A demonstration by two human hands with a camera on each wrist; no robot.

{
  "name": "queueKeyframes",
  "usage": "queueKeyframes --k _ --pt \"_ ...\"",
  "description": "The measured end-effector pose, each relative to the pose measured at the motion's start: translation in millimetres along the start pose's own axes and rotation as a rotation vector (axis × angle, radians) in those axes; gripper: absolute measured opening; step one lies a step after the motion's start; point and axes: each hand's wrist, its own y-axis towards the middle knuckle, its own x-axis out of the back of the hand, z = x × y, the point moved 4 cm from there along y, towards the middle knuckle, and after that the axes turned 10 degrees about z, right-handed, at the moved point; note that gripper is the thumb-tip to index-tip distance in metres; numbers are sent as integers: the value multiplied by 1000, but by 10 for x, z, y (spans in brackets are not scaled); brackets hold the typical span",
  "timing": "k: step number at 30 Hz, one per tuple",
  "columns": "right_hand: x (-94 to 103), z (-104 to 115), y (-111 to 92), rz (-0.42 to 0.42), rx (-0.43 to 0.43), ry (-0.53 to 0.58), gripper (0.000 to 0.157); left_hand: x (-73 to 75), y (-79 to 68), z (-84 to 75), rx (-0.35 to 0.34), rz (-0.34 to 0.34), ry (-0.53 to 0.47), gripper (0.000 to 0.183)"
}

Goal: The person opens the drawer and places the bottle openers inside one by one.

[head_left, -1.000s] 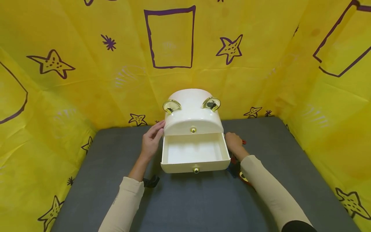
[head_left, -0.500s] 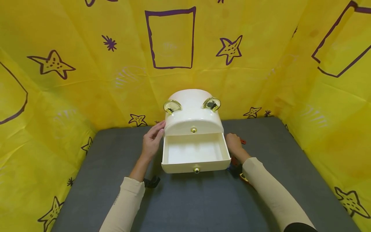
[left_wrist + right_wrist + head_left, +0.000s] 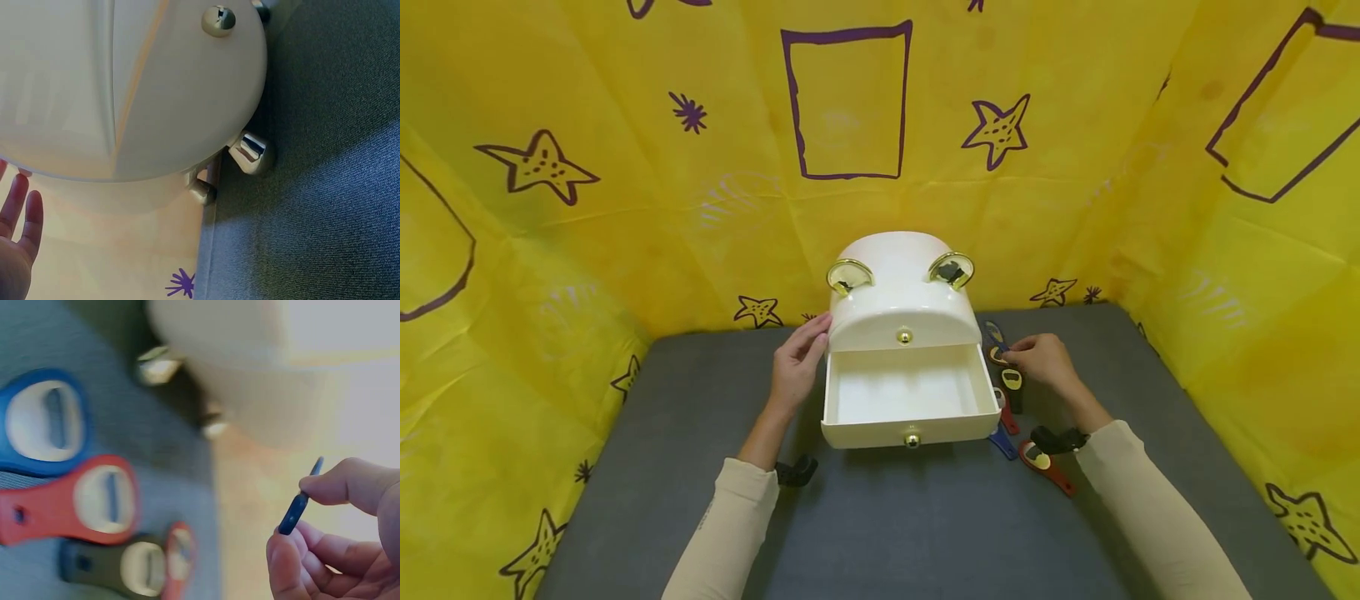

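Observation:
A white, round-topped drawer box [image 3: 895, 287] with gold knobs stands on the dark table, its lower drawer [image 3: 865, 433] pulled out. My left hand [image 3: 793, 373] touches the box's left side with straight fingers. To the right of the box, my right hand [image 3: 1047, 362] pinches a blue bottle opener [image 3: 301, 503] between thumb and fingertips, seen edge-on in the right wrist view. Beneath and nearer me lie more openers: a red one [image 3: 106, 500], a black one [image 3: 1012, 387], a blue one [image 3: 1002, 443] and a red one [image 3: 1047, 468].
Two gold-rimmed, ear-like pieces [image 3: 951, 269] stick up from the box's top. Small metallic feet [image 3: 251, 152] hold it off the table [image 3: 910, 525]. Yellow cloth [image 3: 715, 208] with purple drawings hangs behind and at both sides.
My right hand has lifted from beside the box and swung right, now with the blue opener in its fingertips. Openers it covered show. My left hand stays against the box.

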Motion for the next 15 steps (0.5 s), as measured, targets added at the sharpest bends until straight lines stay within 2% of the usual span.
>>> queueKeyframes --k 4,10,12,15 --pt "278 127 -182 -80 11 87 36 -11 4 -10 8 3 0 28" --pt "628 360 -433 -219 20 222 43 -6 -5 -9 55 8 14 29" --pt "710 462 -511 -247 50 266 44 -7 -7 -26 64 12 10 30" --pt "783 609 -609 -271 115 324 42 -19 -9 -152 71 23 11 30"
